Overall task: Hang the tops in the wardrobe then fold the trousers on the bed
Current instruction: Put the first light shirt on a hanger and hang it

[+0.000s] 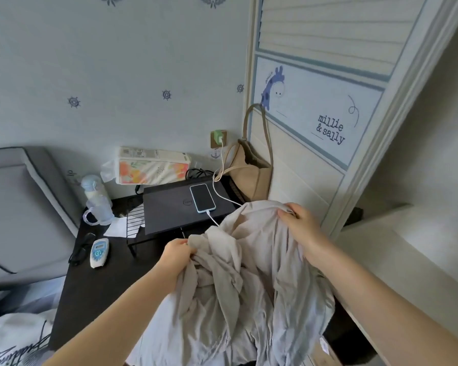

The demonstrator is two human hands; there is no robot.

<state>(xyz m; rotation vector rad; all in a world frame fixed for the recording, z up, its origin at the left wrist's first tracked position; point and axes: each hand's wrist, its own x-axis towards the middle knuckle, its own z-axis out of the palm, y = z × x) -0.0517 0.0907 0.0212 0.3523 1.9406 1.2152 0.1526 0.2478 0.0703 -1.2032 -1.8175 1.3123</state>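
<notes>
Two hands are working one beige garment [249, 273] in front of the wardrobe door [315, 122], which is standing to the right with its cartoon panel facing the camera. The garment is hanging bunched between the hands, above the near edge of the dark worktop [98, 291], and its lower folds are trailing toward the bottom of the view. Whether it is a top or trousers cannot be told from this crumpled state; judging by the position beside the wardrobe, the hanging stage is probably in progress.

The right hand [299, 223] is clenching the upper edge of the cloth, held higher and nearer the door. The left hand [176, 256] is pinching a twisted fold lower down, its grip closed on the fabric.

To do this step well, the person is best advised to find the collar or shoulder seams first, then draw the hands apart so the cloth falls flat. No hanger is in view.

Care is needed over the smaller items behind: the closed laptop [183, 212] on its wire rack, the phone [202, 198] lying on the lid, and its white charging cable [217, 191], which is running just beside the raised cloth and could snag.
</notes>
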